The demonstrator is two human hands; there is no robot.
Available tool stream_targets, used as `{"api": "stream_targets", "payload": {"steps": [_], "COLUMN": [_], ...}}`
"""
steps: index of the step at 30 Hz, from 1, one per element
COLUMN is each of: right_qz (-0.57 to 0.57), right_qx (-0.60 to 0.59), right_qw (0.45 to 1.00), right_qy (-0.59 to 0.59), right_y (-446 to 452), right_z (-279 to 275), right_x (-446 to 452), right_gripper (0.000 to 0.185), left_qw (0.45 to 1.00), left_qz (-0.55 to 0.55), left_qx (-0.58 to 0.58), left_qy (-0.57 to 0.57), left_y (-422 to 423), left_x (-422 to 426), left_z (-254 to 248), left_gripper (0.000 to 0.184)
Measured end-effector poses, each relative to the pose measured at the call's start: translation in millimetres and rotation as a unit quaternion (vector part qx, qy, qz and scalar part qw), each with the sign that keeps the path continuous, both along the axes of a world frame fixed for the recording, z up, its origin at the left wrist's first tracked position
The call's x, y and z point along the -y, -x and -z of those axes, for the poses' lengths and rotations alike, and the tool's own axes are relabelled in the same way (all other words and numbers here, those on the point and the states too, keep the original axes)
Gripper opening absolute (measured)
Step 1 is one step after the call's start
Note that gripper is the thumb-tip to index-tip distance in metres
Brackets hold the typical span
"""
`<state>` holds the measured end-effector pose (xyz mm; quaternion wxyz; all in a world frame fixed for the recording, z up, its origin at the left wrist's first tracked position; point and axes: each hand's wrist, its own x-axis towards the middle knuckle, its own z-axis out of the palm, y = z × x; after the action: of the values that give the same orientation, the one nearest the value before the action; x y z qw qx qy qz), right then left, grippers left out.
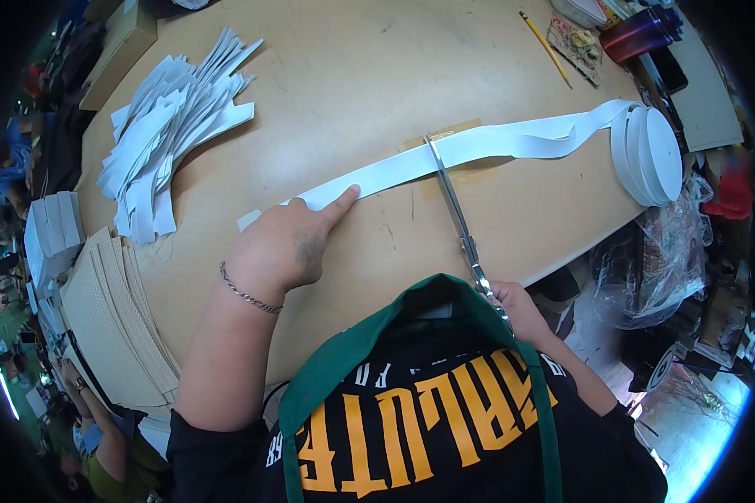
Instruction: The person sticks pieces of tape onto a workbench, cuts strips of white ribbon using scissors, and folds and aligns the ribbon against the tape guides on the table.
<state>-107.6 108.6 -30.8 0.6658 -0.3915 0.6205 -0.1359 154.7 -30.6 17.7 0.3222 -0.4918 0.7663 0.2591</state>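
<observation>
A long white strip (394, 170) runs across the table from a white roll (664, 155) standing on edge at the right. My left hand (281, 243) presses on the strip's left part with the index finger stretched out; its other fingers are mostly hidden. My right hand (516, 310) is closed around the handles of a pair of metal scissors (455, 205), close to the apron. The blades cross the strip near its middle, over a patch of brown tape (466, 178) on the tabletop. Whether they have cut into the strip, I cannot tell.
A loose heap of cut white strips (176, 126) lies at the upper left. Stacked beige sheets (113, 310) sit at the left edge. At the upper right are a pencil (547, 50) and a tumbler (642, 35). Clear plastic (650, 268) hangs beyond the right edge.
</observation>
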Motion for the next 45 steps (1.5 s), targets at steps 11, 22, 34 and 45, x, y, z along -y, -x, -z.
{"api": "stream_targets", "payload": {"steps": [11,22,34,45], "right_qz": [0.033,0.004,-0.028,-0.015], "right_qx": [0.004,-0.001,-0.029,-0.023], "right_qw": [0.999,1.0,0.999,0.999], "right_qy": [0.006,0.005,-0.022,-0.041], "right_y": [-5,-3,-3,-2], "right_z": [4,-5,-9,-10], "right_x": [0,6,13,15], "right_gripper": [0.042,0.044,0.054,0.043], "left_qw": [0.999,0.999,0.999,0.999], "left_qz": [0.006,0.007,0.01,0.001], "left_qx": [-0.025,-0.032,-0.022,-0.015], "left_qy": [0.024,0.031,0.046,0.041], "left_y": [-6,-7,-5,-4], "left_x": [-3,-5,-8,-8], "left_z": [7,5,4,3], "left_gripper": [0.084,0.085,0.087,0.086]}}
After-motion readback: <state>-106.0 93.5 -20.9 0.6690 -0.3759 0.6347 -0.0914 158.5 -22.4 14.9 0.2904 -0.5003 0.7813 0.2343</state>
